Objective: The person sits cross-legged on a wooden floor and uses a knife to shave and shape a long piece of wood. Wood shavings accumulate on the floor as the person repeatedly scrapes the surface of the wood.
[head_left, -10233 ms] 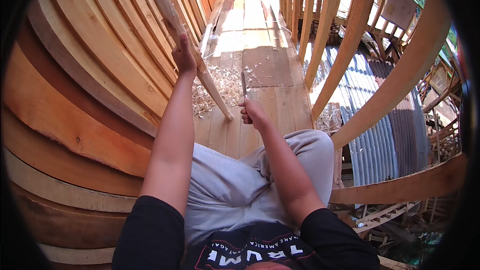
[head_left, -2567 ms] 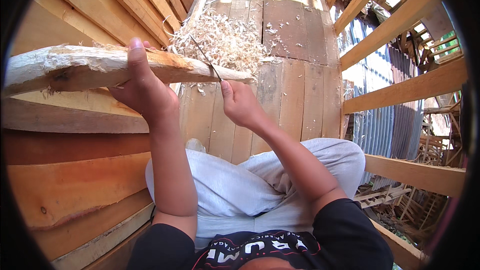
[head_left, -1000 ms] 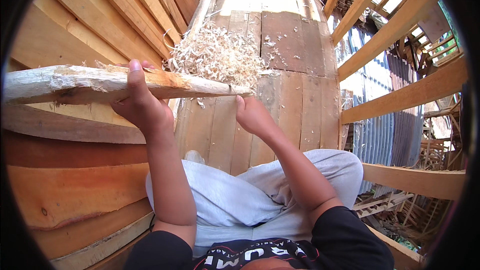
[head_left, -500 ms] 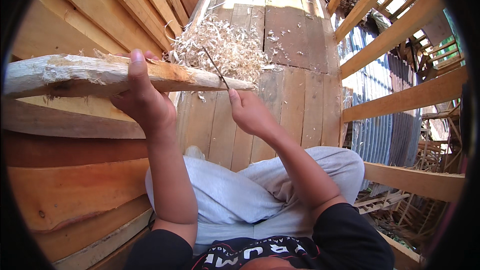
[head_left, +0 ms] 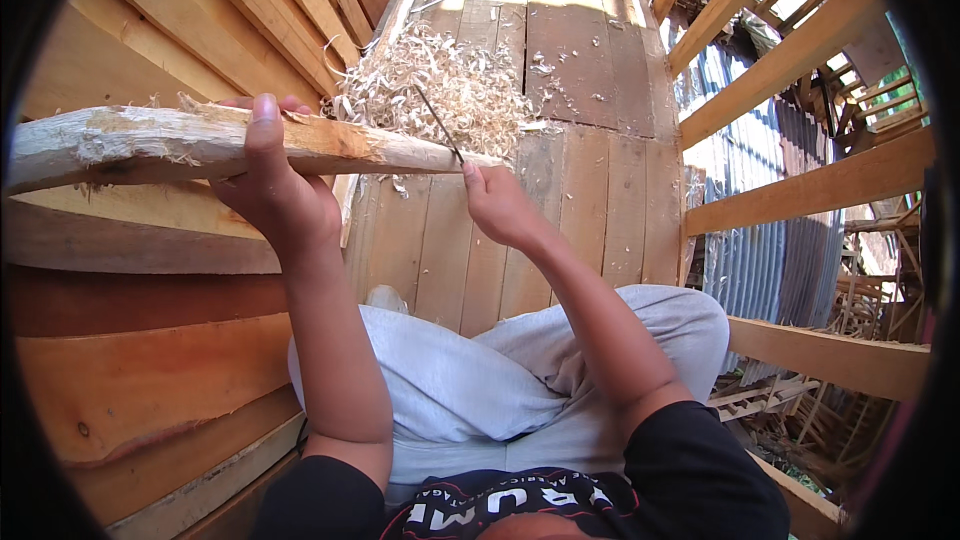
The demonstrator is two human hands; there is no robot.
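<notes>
A long, roughly hewn piece of wood [head_left: 130,150] runs across the left half of the view, thick and frayed at the left and tapering to a pale tip. My left hand [head_left: 285,202] grips its middle from below, thumb over the near face and fingertips showing at the far side. Closed near the tapered end, my right hand [head_left: 500,208] holds a knife [head_left: 438,122]. The thin dark blade slants across the wood and points away to the upper left. The fist hides its handle.
Curled wood shavings [head_left: 430,80] are heaped on the plank floor [head_left: 570,220] beyond the wood. Boards [head_left: 160,380] line the left side. Wooden rails [head_left: 800,195] and corrugated metal sheets [head_left: 745,250] stand at the right. My legs [head_left: 520,370] are folded below my hands.
The wood and my left hand have shifted slightly left. The knife and my right hand have moved a little to the right, toward the wood's tip.
</notes>
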